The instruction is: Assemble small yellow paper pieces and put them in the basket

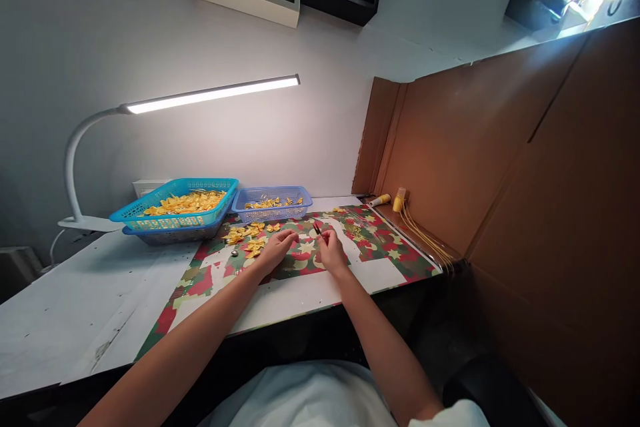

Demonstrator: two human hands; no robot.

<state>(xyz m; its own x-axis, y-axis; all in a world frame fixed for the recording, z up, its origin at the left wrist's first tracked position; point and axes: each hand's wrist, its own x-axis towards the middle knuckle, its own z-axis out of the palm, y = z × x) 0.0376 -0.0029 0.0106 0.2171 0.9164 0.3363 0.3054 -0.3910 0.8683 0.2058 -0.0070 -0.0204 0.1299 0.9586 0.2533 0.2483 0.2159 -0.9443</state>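
My left hand (277,249) is over the patterned sheet, thumb and fingers pinched together; whatever is between them is too small to make out. Just to its right, my right hand (331,250) grips a small dark tool with two narrow tips, which looks like tweezers (317,228). The hands are apart, with their fingertips facing each other. Beside my left hand lie several small yellow bow-like pieces (241,234) in a loose pile. A small shiny round object (235,253) sits near them.
Behind the hands stand a turquoise basket (175,221) full of yellow pieces and a blue basket (273,215) holding fewer. A white lamp (73,167) arches over the table. Yellow cords (423,233) and spools (399,200) lie by the cardboard wall (450,147) on the right.
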